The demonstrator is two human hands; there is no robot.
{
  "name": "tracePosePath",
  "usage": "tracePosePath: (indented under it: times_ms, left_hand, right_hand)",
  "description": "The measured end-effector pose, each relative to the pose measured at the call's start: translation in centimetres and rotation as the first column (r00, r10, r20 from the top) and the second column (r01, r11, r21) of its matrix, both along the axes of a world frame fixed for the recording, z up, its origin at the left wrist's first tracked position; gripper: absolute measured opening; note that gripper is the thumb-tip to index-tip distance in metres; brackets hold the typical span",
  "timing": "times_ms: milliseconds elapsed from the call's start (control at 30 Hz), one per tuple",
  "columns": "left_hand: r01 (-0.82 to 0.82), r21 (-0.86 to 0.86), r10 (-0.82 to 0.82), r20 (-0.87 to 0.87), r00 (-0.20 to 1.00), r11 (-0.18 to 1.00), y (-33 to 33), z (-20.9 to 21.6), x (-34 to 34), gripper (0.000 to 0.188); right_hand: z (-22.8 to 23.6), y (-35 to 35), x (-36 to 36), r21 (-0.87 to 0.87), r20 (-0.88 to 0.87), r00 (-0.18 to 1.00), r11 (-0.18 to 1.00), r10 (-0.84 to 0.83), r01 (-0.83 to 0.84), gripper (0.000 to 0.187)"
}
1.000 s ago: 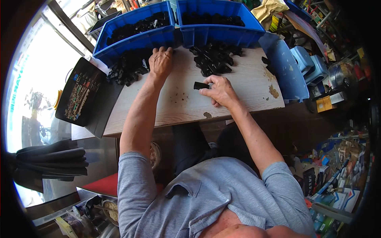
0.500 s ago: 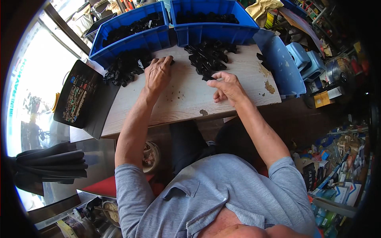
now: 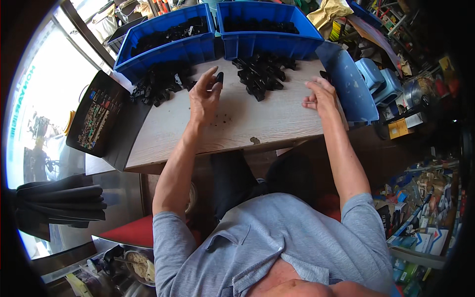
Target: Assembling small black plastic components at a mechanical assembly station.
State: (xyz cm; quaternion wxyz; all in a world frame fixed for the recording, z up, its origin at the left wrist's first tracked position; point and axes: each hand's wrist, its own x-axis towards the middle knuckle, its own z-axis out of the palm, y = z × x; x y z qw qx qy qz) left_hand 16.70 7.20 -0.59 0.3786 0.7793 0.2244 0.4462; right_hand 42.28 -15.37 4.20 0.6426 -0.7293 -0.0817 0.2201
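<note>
My left hand (image 3: 203, 99) is raised over the table, pinching a small black plastic part (image 3: 219, 77) between its thumb and fingers. Close by it lies a loose pile of black plastic parts (image 3: 161, 85). A second pile of black parts (image 3: 260, 74) sits at the middle of the table, between my two hands. My right hand (image 3: 322, 96) hovers at the table's right side with its fingers apart and bent, and I see nothing held in it. Just beyond its fingers is a single black part (image 3: 324, 74) by the table's edge.
Two blue bins (image 3: 173, 49) (image 3: 272, 42) holding black parts stand along the far edge. A light-blue tub (image 3: 352, 84) adjoins the right edge. On the left, a dark open case (image 3: 96, 116) holds small coloured pieces. The pale wooden tabletop (image 3: 247, 121) has worn patches.
My right hand has moved right, away from the middle pile to the table's right side. My left hand has lifted and turned, coming slightly right of the left pile with the black part.
</note>
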Motion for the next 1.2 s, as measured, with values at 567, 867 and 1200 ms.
tracePosePath:
  times_ms: [567,867,1200]
  left_hand:
    - [0.010,0.472,0.183,-0.361,0.914,0.881,-2.4,-0.4,-0.5,0.028]
    - [-0.011,0.492,0.241,-0.406,0.882,0.870,-2.4,-0.3,-0.4,0.027]
    - [0.029,0.460,0.145,-0.340,0.929,0.887,-2.3,0.6,-1.8,0.033]
  right_hand:
    - [-1.7,6.9,-5.1,-0.166,0.100,0.938,0.935,0.333,-0.314,0.040]
    - [-1.4,4.7,-6.3,-0.134,-0.069,0.956,0.947,0.284,-0.291,0.027]
    - [-0.5,2.6,-6.6,-0.189,-0.145,0.937,0.921,0.317,-0.341,0.039]
